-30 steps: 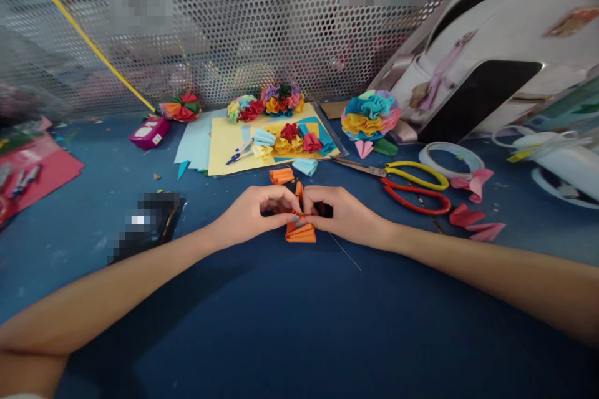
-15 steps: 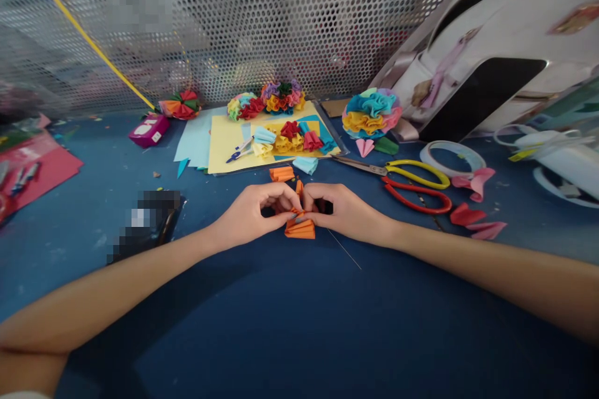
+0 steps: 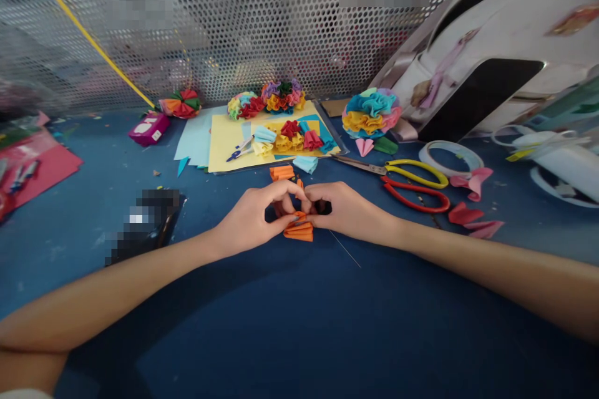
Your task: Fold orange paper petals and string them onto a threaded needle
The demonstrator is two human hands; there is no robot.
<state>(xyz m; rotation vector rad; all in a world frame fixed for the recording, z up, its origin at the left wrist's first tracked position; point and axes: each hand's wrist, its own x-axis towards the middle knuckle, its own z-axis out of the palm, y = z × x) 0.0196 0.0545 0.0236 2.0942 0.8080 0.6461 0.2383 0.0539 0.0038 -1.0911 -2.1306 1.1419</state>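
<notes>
Both hands meet over the blue table around a pleated piece of orange paper [image 3: 298, 232]. My left hand [image 3: 253, 215] pinches it from the left, thumb on top. From the right, my right hand [image 3: 339, 207] is closed on the same paper, its fingertips close to the left ones. The orange folds fan out toward me below the thumbs. A thin pale thread [image 3: 345, 248] trails from beside the right hand onto the table. Just beyond the fingers lies another folded orange piece [image 3: 281, 172], beside a folded light-blue piece [image 3: 306, 164]. The gripping fingertips are partly hidden.
Scissors [image 3: 416, 184] with yellow and red handles and a roll of tape [image 3: 452, 158] lie to the right. Paper pompoms [image 3: 372, 112] stand behind a yellow sheet [image 3: 224, 137]. A dark phone-like object [image 3: 163, 224] is near my left forearm; a pale backpack [image 3: 505, 31] rises back right.
The left index finger has lifted and arched further toward the right hand. The orange paper has shifted very slightly left and toward me.
</notes>
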